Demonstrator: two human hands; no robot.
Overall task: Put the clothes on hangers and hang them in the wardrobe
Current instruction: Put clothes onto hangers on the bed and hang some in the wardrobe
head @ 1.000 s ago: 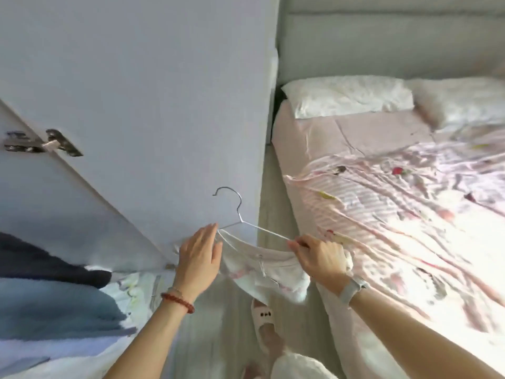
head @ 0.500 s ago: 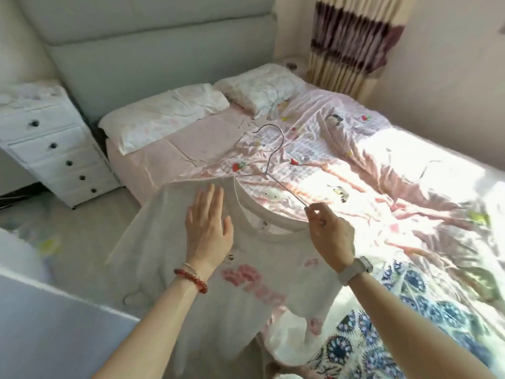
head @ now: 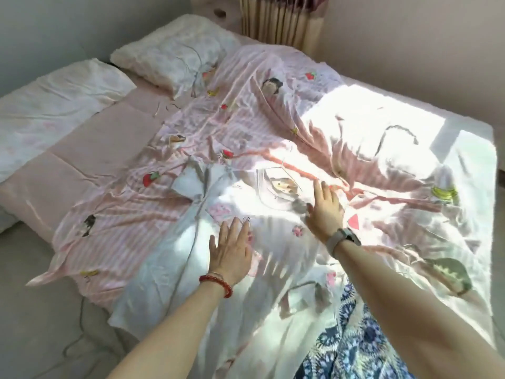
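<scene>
From the head view, no brand, label or writing can be read; the white T-shirt point(head: 191, 258) carries only blurred pink prints. It lies flat on the bed point(head: 82, 170), over the striped pink quilt point(head: 169, 149), its hem hanging past the near mattress edge. The wire hanger point(head: 276, 170) sits in its neckline, washed out by sunlight. The left hand point(head: 232, 250) and right hand point(head: 325, 212) both rest palm-down on the shirt, fingers spread, gripping nothing. A blue patterned garment point(head: 360, 337) lies just beside the shirt. Bare floor point(head: 35, 310) opens leftward.
</scene>
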